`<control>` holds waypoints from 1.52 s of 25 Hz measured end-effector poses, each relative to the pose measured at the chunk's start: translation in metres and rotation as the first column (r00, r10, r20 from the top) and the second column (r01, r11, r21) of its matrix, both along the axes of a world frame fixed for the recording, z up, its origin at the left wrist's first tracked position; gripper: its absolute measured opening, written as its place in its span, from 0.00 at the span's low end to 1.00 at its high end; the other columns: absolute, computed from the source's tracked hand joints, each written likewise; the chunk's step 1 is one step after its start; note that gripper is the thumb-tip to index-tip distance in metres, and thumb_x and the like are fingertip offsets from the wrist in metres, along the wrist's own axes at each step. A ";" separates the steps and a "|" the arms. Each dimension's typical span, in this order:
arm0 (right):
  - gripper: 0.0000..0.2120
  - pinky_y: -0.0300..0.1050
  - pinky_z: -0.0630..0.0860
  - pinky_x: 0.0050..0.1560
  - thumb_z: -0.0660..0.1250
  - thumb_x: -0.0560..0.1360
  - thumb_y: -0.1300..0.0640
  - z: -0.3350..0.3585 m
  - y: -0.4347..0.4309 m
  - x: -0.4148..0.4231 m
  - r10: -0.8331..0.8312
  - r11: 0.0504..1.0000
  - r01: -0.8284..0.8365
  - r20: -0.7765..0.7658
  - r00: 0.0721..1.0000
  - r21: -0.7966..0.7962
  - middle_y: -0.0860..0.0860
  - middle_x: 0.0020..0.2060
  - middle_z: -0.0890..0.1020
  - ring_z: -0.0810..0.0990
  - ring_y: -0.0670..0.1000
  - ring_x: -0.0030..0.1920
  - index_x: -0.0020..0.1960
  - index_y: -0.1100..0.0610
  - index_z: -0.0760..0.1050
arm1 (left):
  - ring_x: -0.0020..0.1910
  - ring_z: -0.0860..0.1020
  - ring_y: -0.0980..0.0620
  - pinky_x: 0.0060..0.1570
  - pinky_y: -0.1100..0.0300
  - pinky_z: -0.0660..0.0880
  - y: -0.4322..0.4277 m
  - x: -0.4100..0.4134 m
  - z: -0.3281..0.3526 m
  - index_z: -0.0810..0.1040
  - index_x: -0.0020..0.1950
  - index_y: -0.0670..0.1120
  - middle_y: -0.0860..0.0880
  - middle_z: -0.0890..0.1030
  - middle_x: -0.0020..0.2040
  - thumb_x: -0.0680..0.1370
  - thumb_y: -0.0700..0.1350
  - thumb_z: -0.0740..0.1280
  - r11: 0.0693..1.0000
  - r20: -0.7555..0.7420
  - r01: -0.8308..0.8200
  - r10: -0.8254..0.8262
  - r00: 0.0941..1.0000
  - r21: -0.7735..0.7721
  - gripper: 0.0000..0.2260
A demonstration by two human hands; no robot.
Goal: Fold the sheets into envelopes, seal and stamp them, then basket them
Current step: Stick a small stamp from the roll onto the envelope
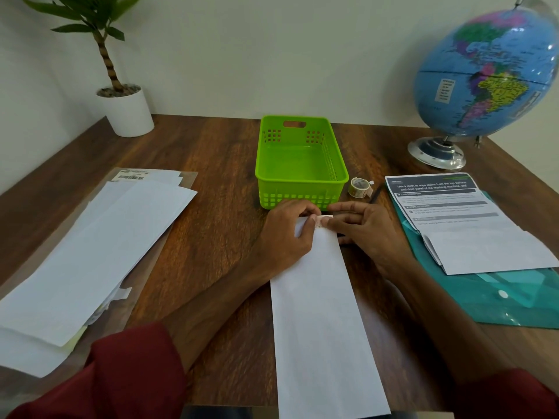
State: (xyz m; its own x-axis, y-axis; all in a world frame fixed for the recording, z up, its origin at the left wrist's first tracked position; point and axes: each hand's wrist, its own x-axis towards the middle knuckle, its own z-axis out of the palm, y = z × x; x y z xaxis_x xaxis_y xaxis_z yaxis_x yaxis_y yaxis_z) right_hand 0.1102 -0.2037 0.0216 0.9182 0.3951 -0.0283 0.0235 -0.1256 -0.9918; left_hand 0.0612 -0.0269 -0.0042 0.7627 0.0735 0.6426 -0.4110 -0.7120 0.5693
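A long white envelope (317,313) lies lengthwise on the wooden desk (217,237), its far end just in front of the green basket (299,164). Both hands meet at that far end. My left hand (287,234) presses its fingertips on the envelope's top corner. My right hand (363,228) lies flat beside it, fingers pressing a small patterned stamp sticker (322,220) onto the paper. The basket holds nothing. A roll of patterned tape (359,187) sits right of the basket.
A stack of white sheets (90,252) lies on a clear sleeve at the left. At the right a printed instruction sheet (453,213) rests on a teal folder (514,300). A potted plant (127,110) and a globe (484,74) stand at the back.
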 end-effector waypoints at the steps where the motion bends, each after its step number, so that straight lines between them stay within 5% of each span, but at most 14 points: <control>1: 0.15 0.45 0.85 0.44 0.75 0.75 0.62 0.000 0.000 0.001 0.003 1.000 -0.003 -0.010 1.000 0.007 0.56 0.45 0.89 0.88 0.54 0.45 0.60 0.61 0.80 | 0.44 0.79 0.53 0.48 0.58 0.74 0.001 0.000 0.000 0.83 0.48 0.42 0.48 0.84 0.44 0.75 0.36 0.69 1.000 -0.003 -0.003 0.003 1.000 -0.005 0.04; 14: 0.16 0.38 0.82 0.39 0.72 0.76 0.68 0.000 0.000 0.000 -0.023 0.998 0.023 0.010 1.000 0.055 0.60 0.47 0.88 0.87 0.50 0.41 0.63 0.63 0.79 | 0.42 0.78 0.57 0.40 0.74 0.71 0.003 -0.003 0.003 0.84 0.48 0.43 0.51 0.85 0.42 0.71 0.42 0.71 0.996 -0.114 0.009 -0.019 0.993 -0.093 0.07; 29: 0.11 0.50 0.85 0.47 0.70 0.79 0.64 -0.004 0.007 0.000 -0.046 0.998 0.045 0.012 0.999 0.049 0.58 0.47 0.88 0.87 0.58 0.48 0.60 0.62 0.81 | 0.39 0.78 0.55 0.38 0.64 0.72 -0.004 -0.004 0.004 0.83 0.42 0.41 0.48 0.84 0.37 0.77 0.40 0.69 0.993 -0.086 -0.041 0.032 0.996 -0.108 0.05; 35: 0.15 0.44 0.84 0.38 0.71 0.78 0.66 0.001 0.007 -0.003 0.028 0.998 -0.027 -0.019 0.999 0.060 0.61 0.47 0.87 0.87 0.52 0.41 0.64 0.63 0.77 | 0.39 0.79 0.55 0.37 0.71 0.71 -0.002 -0.005 0.007 0.83 0.42 0.40 0.48 0.84 0.37 0.74 0.42 0.66 0.981 -0.105 -0.093 0.076 0.992 -0.169 0.08; 38: 0.17 0.40 0.80 0.32 0.71 0.76 0.69 0.005 0.006 -0.004 0.011 0.999 -0.011 0.012 1.000 0.044 0.62 0.44 0.86 0.85 0.49 0.36 0.64 0.64 0.77 | 0.38 0.80 0.55 0.41 0.60 0.76 -0.004 -0.006 0.009 0.84 0.43 0.41 0.48 0.85 0.39 0.73 0.43 0.64 0.984 -0.121 -0.082 0.063 0.991 -0.156 0.10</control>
State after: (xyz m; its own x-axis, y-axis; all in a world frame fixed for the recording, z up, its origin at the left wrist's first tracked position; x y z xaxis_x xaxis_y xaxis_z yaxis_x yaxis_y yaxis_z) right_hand 0.1057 -0.1975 0.0261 0.9140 0.4057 0.0008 0.0368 -0.0810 -0.9960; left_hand 0.0551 -0.0307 0.0052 0.8200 0.2263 0.5257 -0.2864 -0.6330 0.7192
